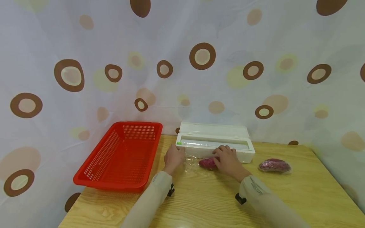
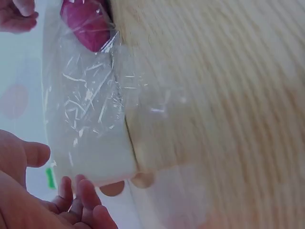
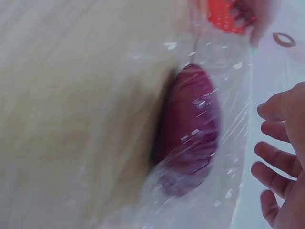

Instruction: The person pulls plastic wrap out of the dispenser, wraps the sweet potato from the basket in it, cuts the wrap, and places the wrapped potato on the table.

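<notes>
A purple sweet potato point(image 1: 207, 163) point(image 3: 190, 129) lies in clear cling film point(image 2: 90, 95) at the front of a white cling film dispenser point(image 1: 245, 155), whose lid is raised. My left hand point(image 1: 174, 157) point(image 2: 52, 191) is by the dispenser's left end, near its green slider point(image 1: 179, 143), thumb apart from the fingers. Whether it touches the film cannot be told. Over the front wall, just beyond the potato, my right hand point(image 1: 228, 161) point(image 3: 286, 152) spreads its fingers loosely. Nothing shows between them.
To the left stands a red plastic basket point(image 1: 142, 184) with slotted walls. A second purple sweet potato point(image 1: 275, 166), wrapped in film, lies on the wooden table point(image 1: 199, 202) at the right. A patterned curtain point(image 1: 182, 76) hangs right behind the dispenser.
</notes>
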Motion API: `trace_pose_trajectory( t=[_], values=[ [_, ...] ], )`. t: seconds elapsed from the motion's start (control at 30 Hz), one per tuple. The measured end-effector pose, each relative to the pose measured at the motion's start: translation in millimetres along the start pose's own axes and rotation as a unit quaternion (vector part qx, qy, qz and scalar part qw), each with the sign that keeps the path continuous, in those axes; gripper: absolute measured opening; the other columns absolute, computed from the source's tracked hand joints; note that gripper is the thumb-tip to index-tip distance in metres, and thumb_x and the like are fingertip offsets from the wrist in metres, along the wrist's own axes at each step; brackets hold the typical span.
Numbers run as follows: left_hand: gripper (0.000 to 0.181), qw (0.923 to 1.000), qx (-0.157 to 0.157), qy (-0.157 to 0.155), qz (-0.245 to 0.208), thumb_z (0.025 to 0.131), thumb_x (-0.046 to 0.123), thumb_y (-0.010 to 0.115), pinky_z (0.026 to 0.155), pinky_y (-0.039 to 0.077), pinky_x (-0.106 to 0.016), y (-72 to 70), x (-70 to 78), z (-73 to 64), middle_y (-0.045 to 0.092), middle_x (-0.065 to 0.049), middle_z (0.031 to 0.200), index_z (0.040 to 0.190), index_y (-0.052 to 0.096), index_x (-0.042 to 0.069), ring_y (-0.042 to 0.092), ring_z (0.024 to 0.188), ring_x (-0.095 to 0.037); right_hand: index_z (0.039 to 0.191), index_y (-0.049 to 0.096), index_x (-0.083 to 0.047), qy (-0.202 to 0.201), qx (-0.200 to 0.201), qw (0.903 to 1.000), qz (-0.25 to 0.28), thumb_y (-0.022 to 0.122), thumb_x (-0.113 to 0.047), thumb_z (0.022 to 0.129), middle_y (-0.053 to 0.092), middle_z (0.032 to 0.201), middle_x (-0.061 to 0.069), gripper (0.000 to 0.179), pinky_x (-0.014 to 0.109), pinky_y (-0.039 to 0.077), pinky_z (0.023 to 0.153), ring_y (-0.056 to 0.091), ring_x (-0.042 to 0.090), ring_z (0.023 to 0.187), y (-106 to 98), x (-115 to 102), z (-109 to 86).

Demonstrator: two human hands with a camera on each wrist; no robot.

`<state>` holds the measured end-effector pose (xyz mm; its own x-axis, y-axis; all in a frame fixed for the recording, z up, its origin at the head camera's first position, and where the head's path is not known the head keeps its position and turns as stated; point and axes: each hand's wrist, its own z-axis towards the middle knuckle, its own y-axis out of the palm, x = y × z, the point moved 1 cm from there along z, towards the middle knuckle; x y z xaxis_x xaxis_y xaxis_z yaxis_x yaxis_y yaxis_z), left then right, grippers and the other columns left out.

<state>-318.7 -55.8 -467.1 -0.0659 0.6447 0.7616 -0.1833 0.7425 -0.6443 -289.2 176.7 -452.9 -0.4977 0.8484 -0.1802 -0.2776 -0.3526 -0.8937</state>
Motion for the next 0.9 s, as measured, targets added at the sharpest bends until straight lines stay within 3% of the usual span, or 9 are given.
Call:
trace_pose_trajectory(
  t=[0.13,0.23,0.33,0.57,0.7,0.9],
  values=[
    [0.034,0.9984,0.003,-0.043,-0.037,0.09,0.036,0.054,0.075,0.043,-0.042,-4.3,-8.1,3.9,0.063,-0.008,0.092,0.101,0.062,0.005,0.056,0.083,-0.025,0.099,0.066,-0.006,-0.003,-0.013,0.9994,0.032,0.068,-0.017,0.087,0.06,0.092,0.006,0.017,0.047,0.044,0.075,0.055,0.027,0.088,-2,-15,21.8],
    [0.033,0.9975,0.006,-0.037,-0.06,0.088,0.034,0.059,0.077,0.046,-0.042,-5.3,-11.5,5.2,0.067,-0.01,0.096,0.1,0.071,0.006,0.059,0.086,-0.026,0.101,0.066,-0.004,-0.001,-0.028,0.9974,0.066,0.066,-0.015,0.088,0.06,0.09,0.005,0.017,0.042,0.047,0.075,0.056,0.024,0.085,-1,-27,39.8],
    [0.032,0.9931,-0.016,-0.029,-0.112,0.09,0.03,0.06,0.08,0.047,-0.039,-4.4,-13.7,7.6,0.068,-0.01,0.093,0.101,0.073,0.004,0.058,0.086,-0.024,0.104,0.066,-0.001,-0.006,-0.052,0.993,0.106,0.064,-0.012,0.089,0.06,0.09,0.007,0.018,0.038,0.048,0.072,0.058,0.022,0.082,0,-37,57.9],
    [0.033,0.9634,-0.08,-0.056,-0.249,0.092,0.025,0.059,0.081,0.047,-0.033,3.1,-18.9,15.9,0.069,-0.011,0.092,0.102,0.07,-0.005,0.056,0.084,-0.018,0.11,0.065,0.002,-0.002,-0.104,0.9781,0.181,0.057,-0.007,0.093,0.063,0.094,0.008,0.02,0.033,0.049,0.07,0.06,0.019,0.082,6,-49,92.9],
    [0.031,0.9568,-0.086,-0.066,-0.27,0.092,0.026,0.062,0.074,0.046,-0.026,8.1,-23.7,18.7,0.069,-0.008,0.086,0.095,0.072,-0.003,0.056,0.077,-0.015,0.114,0.063,0.002,0.013,-0.13,0.9696,0.207,0.053,-0.007,0.095,0.064,0.1,0.011,0.023,0.035,0.05,0.073,0.061,0.022,0.086,15,-52,105.2],
    [0.026,0.9586,-0.064,-0.053,-0.272,0.09,0.02,0.064,0.066,0.045,-0.023,11.9,-25.5,16.6,0.068,-0.006,0.076,0.087,0.072,-0.005,0.058,0.073,-0.015,0.115,0.064,0.002,0.006,-0.133,0.9683,0.211,0.052,-0.005,0.096,0.063,0.106,0.014,0.024,0.037,0.05,0.077,0.061,0.027,0.092,29,-57,117.4]
  ],
)
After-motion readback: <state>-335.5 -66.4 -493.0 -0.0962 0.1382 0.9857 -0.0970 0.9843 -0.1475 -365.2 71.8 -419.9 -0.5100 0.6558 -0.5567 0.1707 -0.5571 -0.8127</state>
